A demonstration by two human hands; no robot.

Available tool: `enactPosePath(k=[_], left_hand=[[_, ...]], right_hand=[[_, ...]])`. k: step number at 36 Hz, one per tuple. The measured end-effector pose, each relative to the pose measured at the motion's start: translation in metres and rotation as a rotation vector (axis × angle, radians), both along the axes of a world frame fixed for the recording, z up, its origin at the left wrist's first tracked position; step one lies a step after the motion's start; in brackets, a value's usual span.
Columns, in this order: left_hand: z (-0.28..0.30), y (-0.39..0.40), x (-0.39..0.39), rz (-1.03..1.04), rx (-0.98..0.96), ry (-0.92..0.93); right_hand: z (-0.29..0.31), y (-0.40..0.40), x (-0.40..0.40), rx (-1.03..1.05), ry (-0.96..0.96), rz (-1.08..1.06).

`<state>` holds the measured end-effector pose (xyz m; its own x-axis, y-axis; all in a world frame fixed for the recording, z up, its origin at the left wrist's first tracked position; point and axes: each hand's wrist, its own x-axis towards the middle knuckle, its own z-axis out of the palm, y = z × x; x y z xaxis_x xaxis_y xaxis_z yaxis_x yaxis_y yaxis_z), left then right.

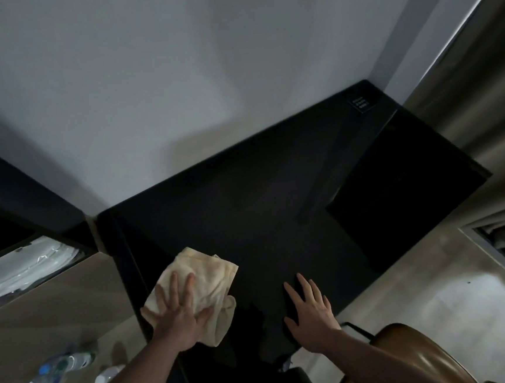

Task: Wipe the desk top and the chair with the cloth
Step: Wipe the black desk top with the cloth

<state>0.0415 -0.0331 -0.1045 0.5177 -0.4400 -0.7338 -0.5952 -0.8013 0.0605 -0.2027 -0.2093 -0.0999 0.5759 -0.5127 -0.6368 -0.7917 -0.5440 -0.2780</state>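
Left hand point(176, 314) flat on the cloth point(204, 287), fingers spread and straight, pressing rather than clutching; right hand point(309, 311) likewise flat and bare, palm down on the desk top point(261, 196) near the front edge. Cloth cream, soft, crumpled into loose folds, at the desk's near left corner, one tail hanging toward the edge. Likely risks: cloth bunching or sliding out from under an unclenched palm, or dragging off the left edge. Desk matte black, smooth, with a glossier dark panel point(404, 190) to the right. Chair point(412, 357) tan, rounded, leather-like, just behind the right forearm, apparently unwiped.
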Motion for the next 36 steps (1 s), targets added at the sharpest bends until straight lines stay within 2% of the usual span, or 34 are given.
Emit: enactPosePath(k=[10,13,19,28,36], left_hand=[[0.003,0.006,-0.017,0.113,-0.066,0.032],[-0.004,0.004,-0.019,0.080,0.005,0.050],[0.004,-0.025,-0.036,0.113,-0.010,0.000],[-0.004,-0.143,-0.085,0.131,0.004,-0.018],[-0.008,-0.276,-0.124,0.090,-0.065,0.082]], right_hand=[[0.020,-0.026,0.004,-0.055,-0.045,0.006],[0.020,-0.046,0.003,-0.084,-0.068,0.024],[0.007,-0.104,-0.014,-0.107,-0.075,0.020],[-0.015,-0.211,-0.055,-0.108,-0.033,0.020],[-0.018,-0.299,-0.092,-0.108,-0.033,0.011]])
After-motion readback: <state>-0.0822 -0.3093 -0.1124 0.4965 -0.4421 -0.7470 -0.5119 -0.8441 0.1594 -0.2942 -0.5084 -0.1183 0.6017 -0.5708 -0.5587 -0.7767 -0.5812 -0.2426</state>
